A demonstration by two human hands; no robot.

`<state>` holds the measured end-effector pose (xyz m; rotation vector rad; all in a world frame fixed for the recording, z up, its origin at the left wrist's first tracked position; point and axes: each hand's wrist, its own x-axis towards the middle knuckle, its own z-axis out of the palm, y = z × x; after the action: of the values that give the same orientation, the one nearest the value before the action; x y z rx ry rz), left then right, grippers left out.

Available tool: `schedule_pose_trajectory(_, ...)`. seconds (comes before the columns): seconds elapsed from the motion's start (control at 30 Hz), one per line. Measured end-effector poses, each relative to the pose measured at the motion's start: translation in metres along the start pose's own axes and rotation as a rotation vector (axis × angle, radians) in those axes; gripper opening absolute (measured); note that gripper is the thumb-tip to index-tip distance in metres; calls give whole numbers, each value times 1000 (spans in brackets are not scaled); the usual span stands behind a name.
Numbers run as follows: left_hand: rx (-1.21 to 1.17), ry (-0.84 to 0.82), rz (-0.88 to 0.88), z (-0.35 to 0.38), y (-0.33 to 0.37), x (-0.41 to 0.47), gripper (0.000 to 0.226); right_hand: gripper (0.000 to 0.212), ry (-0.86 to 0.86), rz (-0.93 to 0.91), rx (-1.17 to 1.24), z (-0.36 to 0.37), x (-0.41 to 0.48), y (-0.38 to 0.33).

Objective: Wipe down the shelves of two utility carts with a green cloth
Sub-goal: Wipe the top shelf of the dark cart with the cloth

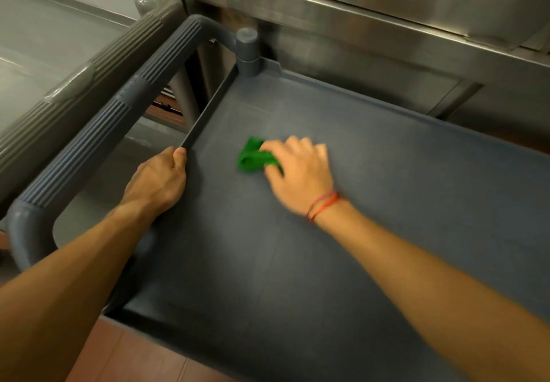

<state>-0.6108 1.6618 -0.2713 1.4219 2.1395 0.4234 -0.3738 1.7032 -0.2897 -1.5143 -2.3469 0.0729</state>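
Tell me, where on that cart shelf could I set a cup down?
Bare shelf lies right of the right hand, up to the far rim, and nearer, between the forearms. It is crowded by the left rim, which the left hand grips, near the green cloth the right hand holds.

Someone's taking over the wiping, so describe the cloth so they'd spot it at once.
Find the dark grey utility cart against the stainless steel unit. On its shelf, near the ribbed handle, the right hand holds a bunched green cloth. It alone is bright green amid grey plastic and steel.
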Motion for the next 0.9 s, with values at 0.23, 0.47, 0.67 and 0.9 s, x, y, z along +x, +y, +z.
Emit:
schedule_pose_trajectory(0.23, -22, -24, 0, 0, -2, 1, 44, 34, -48, -302, 65, -7, -27, 0)
schedule_pose_trajectory(0.47, 6, 3, 13, 4, -7, 6, 46, 34, 82, 165, -76, 4, 46, 70)
schedule_pose_trajectory(0.67, -13, -9, -15, 3, -3, 7, 46, 37, -31, 66, 5, 0, -16, 0)
schedule_pose_trajectory(0.9, -17, -23, -27, 0, -1, 2, 43, 30, -170, -418, 235, -29, -144, -70)
